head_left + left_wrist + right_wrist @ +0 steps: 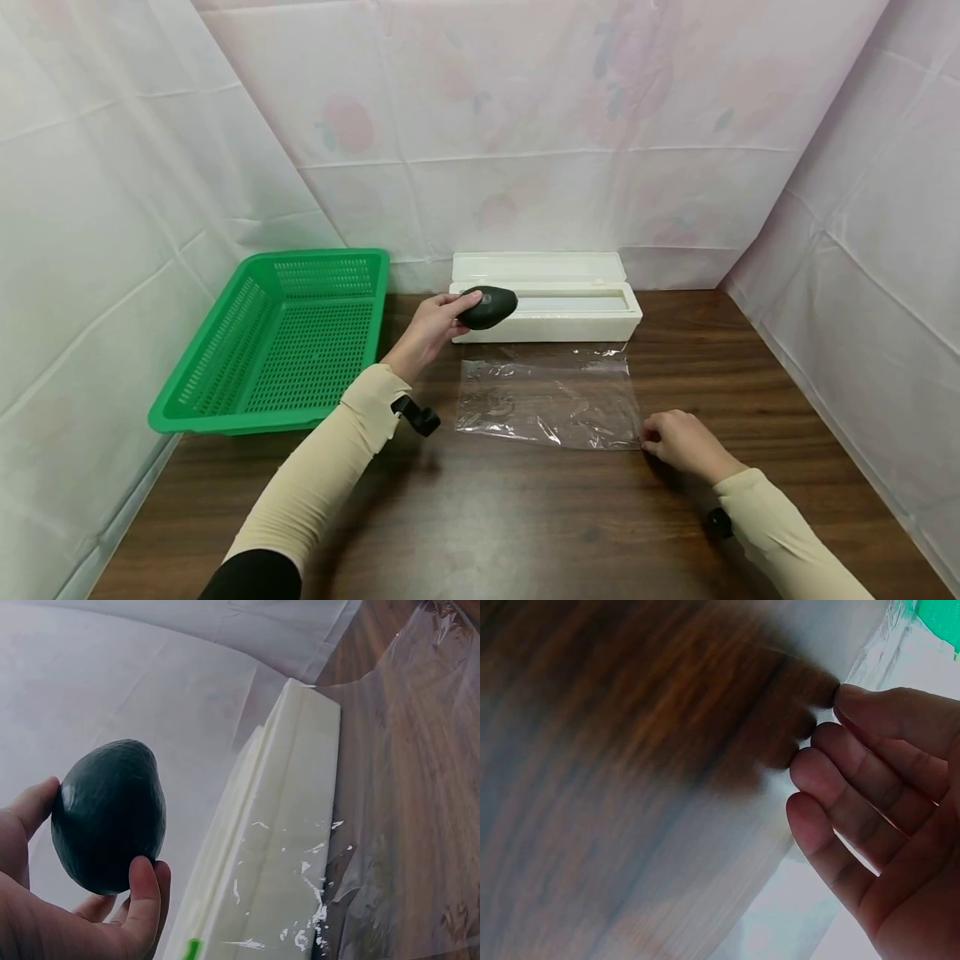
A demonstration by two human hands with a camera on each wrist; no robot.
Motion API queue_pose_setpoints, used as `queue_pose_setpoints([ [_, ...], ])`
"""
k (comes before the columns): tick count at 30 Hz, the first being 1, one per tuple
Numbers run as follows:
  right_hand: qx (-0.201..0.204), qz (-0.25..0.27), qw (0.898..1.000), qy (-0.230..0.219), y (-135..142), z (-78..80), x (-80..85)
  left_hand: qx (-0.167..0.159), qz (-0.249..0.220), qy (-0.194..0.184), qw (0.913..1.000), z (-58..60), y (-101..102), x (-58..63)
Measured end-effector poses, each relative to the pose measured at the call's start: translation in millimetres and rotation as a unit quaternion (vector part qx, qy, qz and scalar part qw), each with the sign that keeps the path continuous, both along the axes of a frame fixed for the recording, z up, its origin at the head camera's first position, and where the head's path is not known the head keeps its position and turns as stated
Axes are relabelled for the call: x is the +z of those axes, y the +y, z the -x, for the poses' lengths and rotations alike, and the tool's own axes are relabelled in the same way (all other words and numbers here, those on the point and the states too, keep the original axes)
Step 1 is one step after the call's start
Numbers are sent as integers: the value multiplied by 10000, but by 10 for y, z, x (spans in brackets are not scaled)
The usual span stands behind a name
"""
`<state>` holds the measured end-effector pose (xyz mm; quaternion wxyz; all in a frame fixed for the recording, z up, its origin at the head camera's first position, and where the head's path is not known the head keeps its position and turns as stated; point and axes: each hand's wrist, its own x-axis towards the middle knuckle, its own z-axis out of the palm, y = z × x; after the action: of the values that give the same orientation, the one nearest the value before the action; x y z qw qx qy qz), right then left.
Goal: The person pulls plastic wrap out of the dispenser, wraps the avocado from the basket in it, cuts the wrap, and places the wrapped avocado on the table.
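My left hand (pixel 431 329) grips a dark green avocado (pixel 488 307) between thumb and fingers, raised in front of the white cling film dispenser (pixel 547 327). In the left wrist view the avocado (pixel 109 817) is held from below and the side. A sheet of clear cling film (pixel 547 404) stretches over the wooden table, from the dispenser's front toward me. At the film's near right corner, my right hand (pixel 686 446) pinches the edge. Thumb and forefinger meet there in the right wrist view, and the other fingers (pixel 814 825) are loosely bent.
A green plastic basket (pixel 378 333) with slotted walls stands at the left. The dispenser's lid (pixel 537 267) is up, with a roll visible inside. Pale printed cloth (pixel 480 108) hangs behind and at both sides of the brown wooden table (pixel 480 525).
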<state>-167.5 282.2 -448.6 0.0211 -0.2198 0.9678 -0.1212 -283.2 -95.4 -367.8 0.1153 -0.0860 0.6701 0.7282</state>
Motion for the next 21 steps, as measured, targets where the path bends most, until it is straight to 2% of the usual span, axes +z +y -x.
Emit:
queue_pose_setpoints([
  [7, -4, -4, 10000, 4, -7, 9, -2, -109, 156, 6, 9998, -4, 64, -99],
  [21, 0, 39, 10000, 22, -16, 6, -5, -197, 165, -74, 9996, 6, 276, -285],
])
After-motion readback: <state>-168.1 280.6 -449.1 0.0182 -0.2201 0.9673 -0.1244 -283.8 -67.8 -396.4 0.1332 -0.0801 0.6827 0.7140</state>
